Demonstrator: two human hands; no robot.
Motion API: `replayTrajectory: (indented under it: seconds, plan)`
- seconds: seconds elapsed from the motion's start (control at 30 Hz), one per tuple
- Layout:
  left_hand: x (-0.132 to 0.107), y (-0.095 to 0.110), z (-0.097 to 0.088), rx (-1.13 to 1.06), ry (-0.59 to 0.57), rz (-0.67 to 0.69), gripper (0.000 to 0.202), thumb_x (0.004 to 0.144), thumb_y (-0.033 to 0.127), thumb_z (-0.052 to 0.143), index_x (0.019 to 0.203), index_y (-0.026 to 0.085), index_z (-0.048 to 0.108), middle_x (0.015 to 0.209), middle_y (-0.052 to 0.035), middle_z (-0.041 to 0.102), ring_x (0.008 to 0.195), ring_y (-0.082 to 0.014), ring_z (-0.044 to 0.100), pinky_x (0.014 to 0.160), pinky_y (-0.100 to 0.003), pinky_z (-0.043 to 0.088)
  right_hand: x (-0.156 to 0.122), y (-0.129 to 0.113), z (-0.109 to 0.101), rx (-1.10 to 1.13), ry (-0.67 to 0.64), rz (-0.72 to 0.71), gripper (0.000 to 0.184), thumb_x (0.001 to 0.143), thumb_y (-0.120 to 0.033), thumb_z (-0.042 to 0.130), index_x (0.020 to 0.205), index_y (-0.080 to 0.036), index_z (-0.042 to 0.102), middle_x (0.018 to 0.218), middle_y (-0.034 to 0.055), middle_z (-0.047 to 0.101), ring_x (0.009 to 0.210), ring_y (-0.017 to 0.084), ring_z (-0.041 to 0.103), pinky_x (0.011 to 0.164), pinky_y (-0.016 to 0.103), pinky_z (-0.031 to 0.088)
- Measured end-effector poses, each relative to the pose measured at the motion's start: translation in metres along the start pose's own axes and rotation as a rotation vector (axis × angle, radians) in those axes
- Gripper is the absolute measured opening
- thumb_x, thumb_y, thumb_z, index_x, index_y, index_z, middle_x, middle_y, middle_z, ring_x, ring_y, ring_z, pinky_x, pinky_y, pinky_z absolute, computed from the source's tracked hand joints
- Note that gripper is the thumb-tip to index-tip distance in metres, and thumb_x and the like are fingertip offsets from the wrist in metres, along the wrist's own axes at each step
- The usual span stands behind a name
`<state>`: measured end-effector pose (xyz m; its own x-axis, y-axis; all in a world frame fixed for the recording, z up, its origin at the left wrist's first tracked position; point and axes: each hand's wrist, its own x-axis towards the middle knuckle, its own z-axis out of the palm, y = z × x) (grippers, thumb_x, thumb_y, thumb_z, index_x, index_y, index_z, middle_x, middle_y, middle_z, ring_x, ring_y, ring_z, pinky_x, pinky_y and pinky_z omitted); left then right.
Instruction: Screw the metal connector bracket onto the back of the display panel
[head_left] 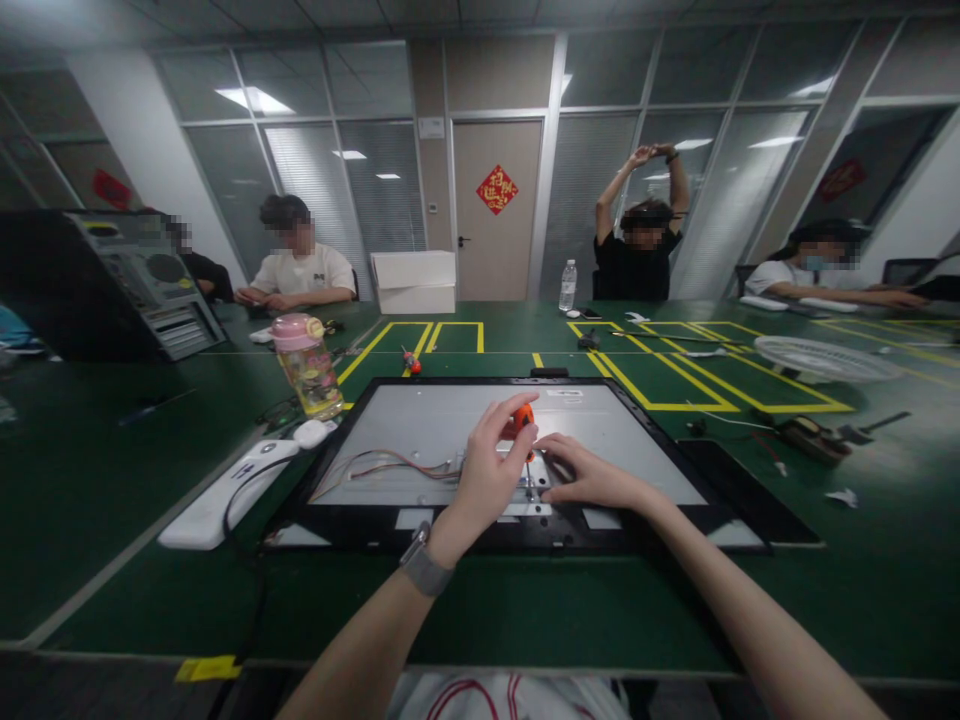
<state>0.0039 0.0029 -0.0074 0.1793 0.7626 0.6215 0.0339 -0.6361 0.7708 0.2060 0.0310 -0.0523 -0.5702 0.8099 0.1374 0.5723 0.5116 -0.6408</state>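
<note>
Left hand (486, 462), slanting in from the near left, fingers curled round the handle of the screwdriver (524, 412), held nearly upright, shaft toward the metal plate (541, 490) below the grip. Right hand (596, 477), palm down, just right, nearer the tip; its hold cannot be told. Beyond: panel (637, 430), bottle (309, 372) far left.

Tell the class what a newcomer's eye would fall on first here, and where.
Probably the orange-handled screwdriver, held in the left hand over the flat panel at the centre. Next, the red diamond sign on the door across the room, then the pink-lidded bottle on the green table, left of the panel.
</note>
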Motion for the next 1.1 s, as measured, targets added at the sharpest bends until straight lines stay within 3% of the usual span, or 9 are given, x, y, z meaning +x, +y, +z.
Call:
replayTrajectory:
  seconds: [0.13, 0.33, 0.63, 0.73, 0.93, 1.1]
  plan:
    - [-0.0007, 0.0029, -0.0012, 0.105, 0.062, 0.078, 0.025, 0.085, 0.022, 0.059, 0.11, 0.024, 0.062, 0.092, -0.002, 0.054, 0.082, -0.0132, 0.055, 0.075, -0.025, 0.051, -0.0003, -0.0016, -0.0006, 0.001, -0.003, 0.006, 0.067, 0.073, -0.044, 0.072, 0.13, -0.021, 0.047, 0.127, 0.0104, 0.047, 0.118, 0.029, 0.045, 0.103, 0.045, 0.037]
    - [-0.0026, 0.0085, -0.0028, 0.03, 0.036, 0.064, 0.031, 0.095, 0.023, 0.041, 0.121, 0.024, 0.058, 0.104, -0.0058, 0.056, 0.087, -0.014, 0.058, 0.075, -0.025, 0.051, -0.0003, -0.0042, -0.0015, -0.011, 0.002, 0.001, 0.061, 0.073, -0.045, 0.073, 0.125, -0.021, 0.051, 0.125, 0.01, 0.049, 0.118, 0.029, 0.045, 0.102, 0.044, 0.038]
    - [0.0005, 0.005, -0.0018, 0.087, 0.045, 0.086, 0.021, 0.084, 0.024, 0.063, 0.105, 0.024, 0.065, 0.091, -0.0014, 0.056, 0.079, -0.0118, 0.056, 0.069, -0.022, 0.05, 0.0004, -0.0007, -0.0005, -0.027, -0.002, -0.028, 0.069, 0.073, -0.046, 0.072, 0.133, -0.022, 0.046, 0.13, 0.0105, 0.048, 0.12, 0.031, 0.044, 0.104, 0.047, 0.035]
    - [-0.0003, 0.0069, -0.003, 0.067, 0.024, 0.056, 0.019, 0.09, 0.029, 0.055, 0.105, 0.022, 0.065, 0.092, -0.003, 0.058, 0.079, -0.0128, 0.057, 0.071, -0.023, 0.049, 0.0007, 0.0011, 0.0001, -0.035, -0.006, -0.025, 0.066, 0.074, -0.047, 0.071, 0.131, -0.022, 0.048, 0.127, 0.0103, 0.049, 0.119, 0.03, 0.045, 0.103, 0.046, 0.036]
    - [-0.0038, 0.0064, -0.0049, -0.055, -0.002, -0.058, 0.034, 0.098, 0.034, 0.033, 0.113, 0.019, 0.059, 0.093, -0.0052, 0.065, 0.08, -0.0154, 0.061, 0.073, -0.027, 0.05, 0.0002, -0.0007, -0.0002, -0.021, -0.001, -0.006, 0.064, 0.073, -0.045, 0.072, 0.128, -0.022, 0.049, 0.126, 0.0093, 0.048, 0.118, 0.029, 0.045, 0.104, 0.045, 0.036]
    - [-0.0025, 0.0066, -0.0045, -0.026, 0.042, -0.005, 0.029, 0.096, 0.031, 0.041, 0.112, 0.02, 0.062, 0.1, -0.0065, 0.065, 0.087, -0.0159, 0.062, 0.076, -0.027, 0.05, -0.0003, -0.0048, -0.0017, -0.022, -0.007, 0.01, 0.061, 0.073, -0.044, 0.072, 0.125, -0.022, 0.05, 0.124, 0.009, 0.049, 0.116, 0.028, 0.046, 0.102, 0.043, 0.038]
